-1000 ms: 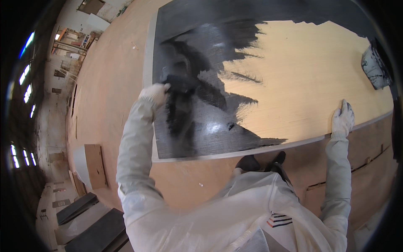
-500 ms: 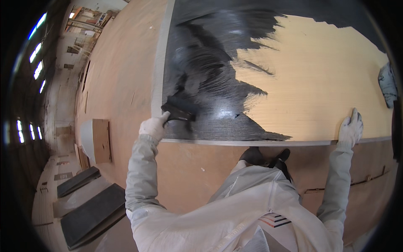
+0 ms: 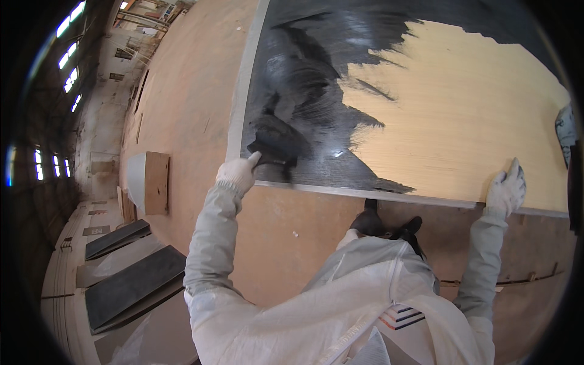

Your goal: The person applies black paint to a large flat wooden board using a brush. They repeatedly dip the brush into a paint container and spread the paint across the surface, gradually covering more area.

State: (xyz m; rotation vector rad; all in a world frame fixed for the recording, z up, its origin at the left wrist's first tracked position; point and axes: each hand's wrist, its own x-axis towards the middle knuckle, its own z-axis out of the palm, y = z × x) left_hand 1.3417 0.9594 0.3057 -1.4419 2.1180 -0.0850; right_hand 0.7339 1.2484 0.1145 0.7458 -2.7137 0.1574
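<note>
A large flat panel point(image 3: 450, 115) lies in front of me, its surface pale yellow on the right and middle. Wet-looking black coating point(image 3: 328, 161) covers its left side and far part, with ragged, streaky borders. At the near left corner, my left hand point(image 3: 238, 174), in a white glove, is closed around a wide, black-smeared spreading tool point(image 3: 275, 145). The tool's head is on the coated area; whether it is a brush or a scraper is unclear. My right hand point(image 3: 507, 190), also gloved, with dark smudges on its fingers, rests open on the yellow surface by the near edge.
A crumpled, black-stained cloth point(image 3: 564, 135) sits at the panel's right end. On the brown floor to the left stand a box-like block point(image 3: 149, 182) and dark flat panels point(image 3: 135, 286). Below the near edge, my shoes point(image 3: 368, 220) show.
The view has turned slightly. My left hand and the tool have shifted a little to the right along the coated corner. The right hand stays on the panel near the same spot.
</note>
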